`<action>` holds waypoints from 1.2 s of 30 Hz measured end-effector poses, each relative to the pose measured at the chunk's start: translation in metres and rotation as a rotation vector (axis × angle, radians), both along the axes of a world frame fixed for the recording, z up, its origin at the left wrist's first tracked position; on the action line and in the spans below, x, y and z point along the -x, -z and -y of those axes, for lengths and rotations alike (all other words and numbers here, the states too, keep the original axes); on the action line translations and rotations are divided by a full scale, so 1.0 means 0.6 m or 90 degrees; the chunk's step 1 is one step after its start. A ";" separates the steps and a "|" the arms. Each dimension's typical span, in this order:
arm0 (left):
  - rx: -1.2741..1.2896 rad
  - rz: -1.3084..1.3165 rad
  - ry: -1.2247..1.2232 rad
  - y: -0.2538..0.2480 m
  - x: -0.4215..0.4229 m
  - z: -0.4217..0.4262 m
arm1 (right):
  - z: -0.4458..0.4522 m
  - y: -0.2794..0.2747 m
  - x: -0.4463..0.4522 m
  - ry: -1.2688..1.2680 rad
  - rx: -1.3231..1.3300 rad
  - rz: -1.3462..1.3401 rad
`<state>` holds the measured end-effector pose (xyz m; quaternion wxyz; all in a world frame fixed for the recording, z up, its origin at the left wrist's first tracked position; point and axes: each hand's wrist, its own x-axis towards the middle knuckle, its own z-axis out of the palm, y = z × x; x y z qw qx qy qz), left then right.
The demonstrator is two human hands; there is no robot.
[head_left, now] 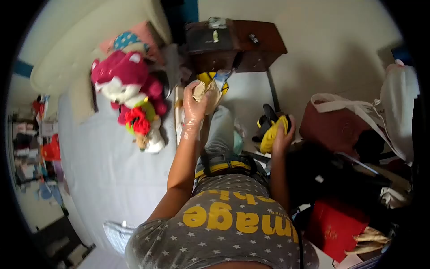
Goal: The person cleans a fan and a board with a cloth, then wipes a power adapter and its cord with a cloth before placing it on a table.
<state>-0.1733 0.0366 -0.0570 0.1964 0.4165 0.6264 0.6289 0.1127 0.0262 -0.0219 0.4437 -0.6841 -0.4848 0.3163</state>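
Note:
My left hand (195, 102), in a thin clear plastic glove, is closed around a crumpled beige item (199, 91) that looks like cloth or paper. More beige material (214, 96) hangs just beside it, in front of a yellow and blue item (221, 80). On the right, my right hand (283, 138) grips a yellow item with black parts (272, 136); its exact kind is unclear. Close behind that lies a black and yellow object (266, 117), perhaps footwear. My legs in light blue jeans (219, 130) show between the hands.
Left is a bed (116, 179) bearing a magenta plush bear (123, 80) and smaller plush toys. Ahead stands a dark wooden cabinet (257, 54). To the right are a maroon bag (327, 125) with white straps and a red bag (333, 228) amid clutter.

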 end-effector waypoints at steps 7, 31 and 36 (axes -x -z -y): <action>0.082 -0.055 0.101 0.028 -0.033 -0.388 | -0.131 0.085 -0.051 0.167 0.006 0.028; 0.192 -0.087 0.204 0.053 -0.045 -0.773 | -0.760 0.173 -0.083 0.312 0.079 -0.507; 0.275 -0.047 0.131 0.069 -0.026 -0.810 | -0.957 0.265 -0.088 0.281 0.148 -0.457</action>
